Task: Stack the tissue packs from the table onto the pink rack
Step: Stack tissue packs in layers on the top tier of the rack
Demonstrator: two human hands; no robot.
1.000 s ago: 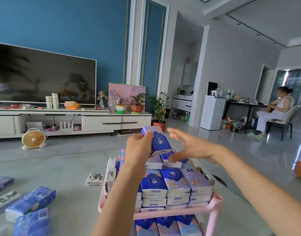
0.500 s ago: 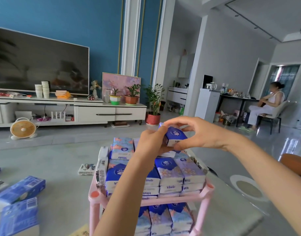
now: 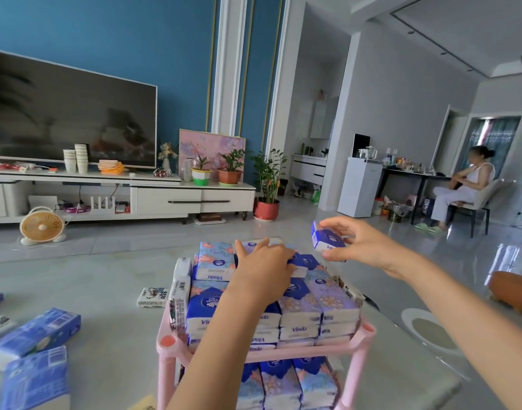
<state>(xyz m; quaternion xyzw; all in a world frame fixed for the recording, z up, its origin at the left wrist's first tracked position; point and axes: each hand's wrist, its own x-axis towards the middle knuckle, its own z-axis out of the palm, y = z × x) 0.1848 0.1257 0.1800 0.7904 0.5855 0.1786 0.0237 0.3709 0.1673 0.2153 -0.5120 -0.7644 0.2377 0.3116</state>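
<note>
Fingers [image 3: 336, 223] pinch tissue pack [image 3: 327, 239], fan [image 3: 42, 226] beyond rack [image 3: 369, 328]

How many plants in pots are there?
3: a green-and-white pot and an orange pot on the TV cabinet, and a red pot on the floor beside it. Others may be hidden.

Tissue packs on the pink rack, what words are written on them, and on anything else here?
"Vinda": front of a purple pack on the pink rack, top shelf.
"Vinda", upside down: the floral pack at the back.
Blue pack held by the right hand: word partly hidden, unreadable.
White pack on the table: print too blurred.
</note>
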